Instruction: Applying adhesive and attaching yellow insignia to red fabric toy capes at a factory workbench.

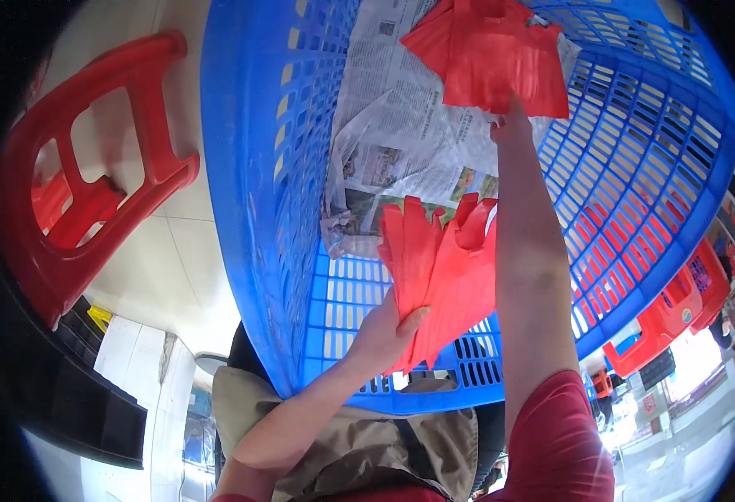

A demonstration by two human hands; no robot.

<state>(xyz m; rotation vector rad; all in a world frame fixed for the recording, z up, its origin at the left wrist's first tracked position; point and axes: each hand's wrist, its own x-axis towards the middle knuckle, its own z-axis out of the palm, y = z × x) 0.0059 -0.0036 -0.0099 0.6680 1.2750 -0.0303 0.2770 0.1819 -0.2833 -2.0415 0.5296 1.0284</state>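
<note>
Your hands are working well apart over the blue basket [250,209]. Your left hand [387,336] is clamping the near side of the lower red bundle [438,276], its thumb lying on top; your right hand [512,127] is touching the near edge of the upper red bundle [501,63], but you cannot tell whether it is pinching or only pressing. Both bundles are lying inside the basket's outline, the upper one over the newspaper [409,109], the lower one partly hiding behind your right forearm.

Both look like stacks of thin plastic bags, so you are probably handling something light, limp and rather slippery. Loose layers are fanning out at the far end of the lower bundle, and a shallow pinch could let single sheets slide free. A deep hold, thumb above and fingers beneath the whole thickness, should be serving you best. The narrow strips at the ends are likely stretching or tearing if you are pulling there.
</note>
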